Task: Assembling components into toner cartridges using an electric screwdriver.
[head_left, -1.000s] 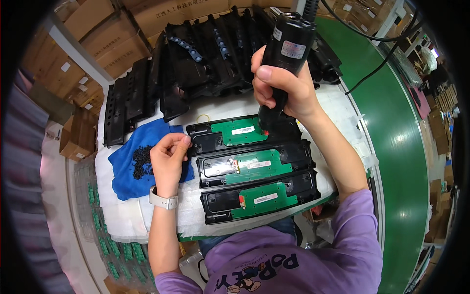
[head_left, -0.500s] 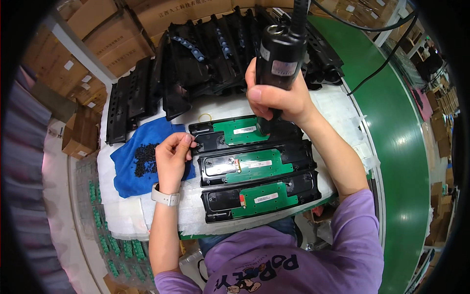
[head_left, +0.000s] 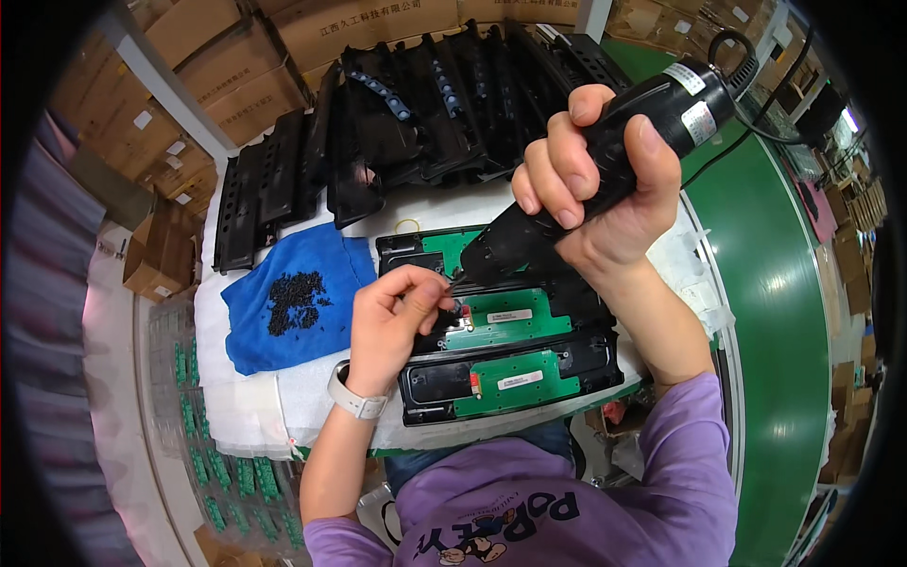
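Note:
My right hand [head_left: 614,203] is wrapped round a black electric screwdriver [head_left: 524,241], tilted so its tip points down and left. At that tip the fingers of my left hand [head_left: 392,317] are pinched together; what they hold is too small to make out. Below both hands lie three black plastic housings in a row, front to back, each with a green circuit board: a far board [head_left: 444,244], a middle board [head_left: 543,326] and a near board [head_left: 543,369]. The screwdriver and my hands partly cover the far and middle housings.
Left of the housings, a blue cloth [head_left: 248,335] carries a heap of small black screws [head_left: 295,300]. More black housings [head_left: 416,123] stand stacked along the back. A green surface [head_left: 765,312] runs down the right, and cartons [head_left: 246,94] are piled behind. The screwdriver's cable loops at upper right.
The screwdriver has gone from upright over the far housing to a slant, its body raised to the right. My left hand has moved right, from the far housing's left end to the screwdriver's tip.

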Available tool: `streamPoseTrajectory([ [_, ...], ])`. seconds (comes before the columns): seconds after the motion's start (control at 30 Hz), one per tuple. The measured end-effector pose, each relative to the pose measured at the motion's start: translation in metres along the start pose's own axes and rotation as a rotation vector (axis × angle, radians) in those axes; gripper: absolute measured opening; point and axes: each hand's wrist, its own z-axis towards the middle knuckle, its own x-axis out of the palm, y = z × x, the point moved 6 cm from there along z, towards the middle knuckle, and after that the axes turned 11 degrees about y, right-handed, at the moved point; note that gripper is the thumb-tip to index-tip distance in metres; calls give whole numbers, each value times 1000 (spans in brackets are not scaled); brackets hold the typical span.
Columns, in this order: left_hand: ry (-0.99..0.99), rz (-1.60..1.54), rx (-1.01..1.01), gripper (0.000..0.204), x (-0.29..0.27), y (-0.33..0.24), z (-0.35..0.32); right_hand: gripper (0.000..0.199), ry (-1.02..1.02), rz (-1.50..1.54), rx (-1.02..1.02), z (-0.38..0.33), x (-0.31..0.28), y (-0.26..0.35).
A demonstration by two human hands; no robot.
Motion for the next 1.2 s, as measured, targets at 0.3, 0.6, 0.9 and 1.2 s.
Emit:
streamPoseTrajectory([
  [0.3, 34, 117, -8, 9, -3, 5, -3, 30, 46, -26, 26, -4, 1, -7],
  [0.6, 83, 15, -76, 9, -1, 8, -3, 25, -113, -11, 106, -3, 1, -17],
  [0.9, -301, -205, 67, 23, -36, 6, -9, 21, -135, -309, 172, 22, -12, -44],
  [1.2, -355, -288, 243, 17, -51, -13, -19, 20, -20, -575, 244, 36, -13, -81],
])
